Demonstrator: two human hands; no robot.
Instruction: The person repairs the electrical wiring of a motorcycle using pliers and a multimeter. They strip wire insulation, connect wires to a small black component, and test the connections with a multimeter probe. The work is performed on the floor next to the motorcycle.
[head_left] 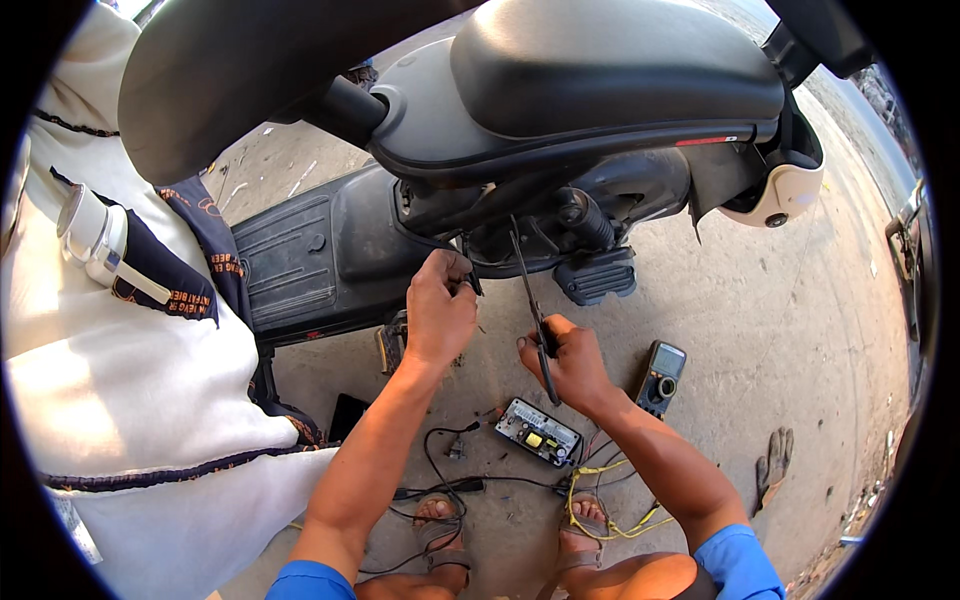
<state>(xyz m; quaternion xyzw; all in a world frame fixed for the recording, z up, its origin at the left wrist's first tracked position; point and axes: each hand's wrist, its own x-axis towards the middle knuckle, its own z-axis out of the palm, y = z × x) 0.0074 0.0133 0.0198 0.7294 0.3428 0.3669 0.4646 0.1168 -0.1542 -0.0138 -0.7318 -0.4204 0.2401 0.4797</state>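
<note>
While the right hand grips a long screwdriver, fist clenched round the handle, its tip reaches up into the dark gap under the scooter seat. Left hand is closed on something small at the same opening, a wire or a fitting; too shadowed to tell which.

Risk, as I judge it: the tip could slip off its seat in that cramped, dim space and jab the left fingers or nick nearby wiring, since both hands work close together. Loose wires and an open circuit board lie by the sandalled feet; a shifted foot could crush or snag them.

A multimeter sits just right of the board, a glove farther right. Ground is bare, stained concrete, outdoors in sunlight. A person in pale cloth stands at left
</note>
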